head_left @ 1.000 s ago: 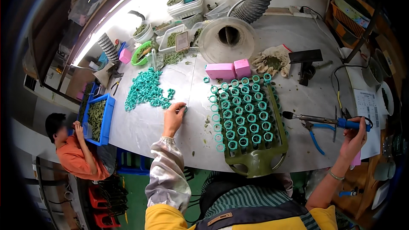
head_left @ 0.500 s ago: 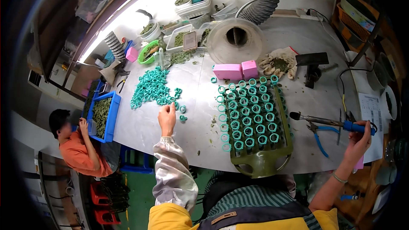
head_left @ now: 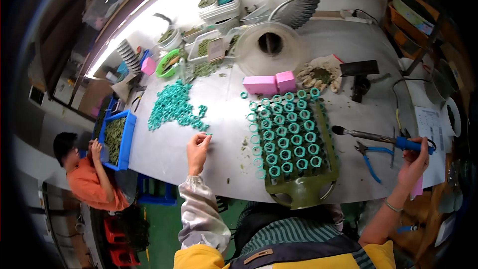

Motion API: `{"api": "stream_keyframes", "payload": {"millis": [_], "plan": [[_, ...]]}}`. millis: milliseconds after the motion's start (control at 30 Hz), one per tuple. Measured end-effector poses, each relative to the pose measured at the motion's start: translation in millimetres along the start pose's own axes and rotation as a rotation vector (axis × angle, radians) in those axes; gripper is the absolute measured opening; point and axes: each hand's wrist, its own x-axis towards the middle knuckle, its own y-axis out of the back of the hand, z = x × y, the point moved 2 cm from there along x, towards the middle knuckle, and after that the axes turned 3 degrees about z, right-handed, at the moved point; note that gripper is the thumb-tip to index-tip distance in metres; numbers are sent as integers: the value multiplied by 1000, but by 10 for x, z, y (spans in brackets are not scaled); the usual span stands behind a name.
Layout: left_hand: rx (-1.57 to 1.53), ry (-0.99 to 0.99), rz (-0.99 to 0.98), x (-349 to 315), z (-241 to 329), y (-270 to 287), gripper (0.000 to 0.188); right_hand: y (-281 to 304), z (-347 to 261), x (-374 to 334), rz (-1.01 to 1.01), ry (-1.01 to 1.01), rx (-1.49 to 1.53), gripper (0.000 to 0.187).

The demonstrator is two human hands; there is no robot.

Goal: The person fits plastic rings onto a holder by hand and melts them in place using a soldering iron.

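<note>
My left hand (head_left: 197, 153) is closed in a pinch just in front of a heap of teal rings (head_left: 172, 104). A small teal ring (head_left: 209, 134) shows at its fingertips. At the right, my right hand (head_left: 416, 163) grips the blue handle of a soldering iron (head_left: 368, 135), whose dark tip points left toward the rack. Between the hands lies an olive-green rack (head_left: 302, 189) with a looped handle at its near end. Rows of teal rings (head_left: 283, 142) sit upright on the rack.
Blue-handled pliers (head_left: 369, 162) lie below the iron. Beyond the rack are pink blocks (head_left: 261, 84), a glove (head_left: 318, 72), a black stand (head_left: 359, 77) and a clear extractor hood (head_left: 244, 50). A co-worker (head_left: 89, 174) in orange sits left beside a blue crate (head_left: 127, 142).
My left hand has drawn back slightly from the heap, with a teal ring now at its fingertips. My right hand keeps its grip on the iron. The whole view has shifted slightly.
</note>
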Motion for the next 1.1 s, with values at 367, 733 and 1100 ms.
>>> {"api": "stream_keyframes", "payload": {"millis": [367,733,1100], "plan": [[-102,-617,-628,-444,2130,-1910,23,-523,172,-44,-155,-1,67,33],[144,-878,-493,-326,2101,-2522,30,-730,485,-69,-188,-57,73,34],[-89,-830,-477,-211,2148,-2192,28,-387,283,-7,-93,-3,4,34]]}}
